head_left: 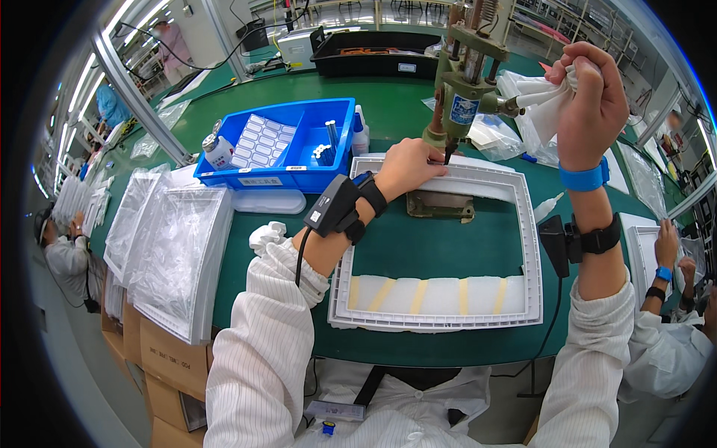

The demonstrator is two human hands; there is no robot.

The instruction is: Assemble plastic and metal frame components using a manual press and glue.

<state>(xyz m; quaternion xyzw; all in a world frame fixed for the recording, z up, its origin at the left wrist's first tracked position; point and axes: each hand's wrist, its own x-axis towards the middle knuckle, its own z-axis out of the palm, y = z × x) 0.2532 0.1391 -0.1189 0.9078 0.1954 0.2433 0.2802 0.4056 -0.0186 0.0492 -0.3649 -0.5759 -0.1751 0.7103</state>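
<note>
A white rectangular plastic frame (531,254) lies on the green bench, its far edge under the tip of a green hand press (461,101). My left hand (407,170) is closed on that far edge, fingertips right beside the press tip; a small part between them cannot be made out. Raised at the upper right, my right hand (595,104) wraps round the press lever (534,97), which is covered in white cloth. White foam with yellow strips (441,296) lines the frame's near side. The press's metal base (441,206) shows inside the frame opening.
Left of the press stands a blue divided bin (314,142) with labels, bottles and metal pins. Bagged white frames (183,254) are stacked at the left. A black tray (377,56) sits behind. Plastic bags and a small dropper bottle (547,207) lie at right. Co-workers sit either side.
</note>
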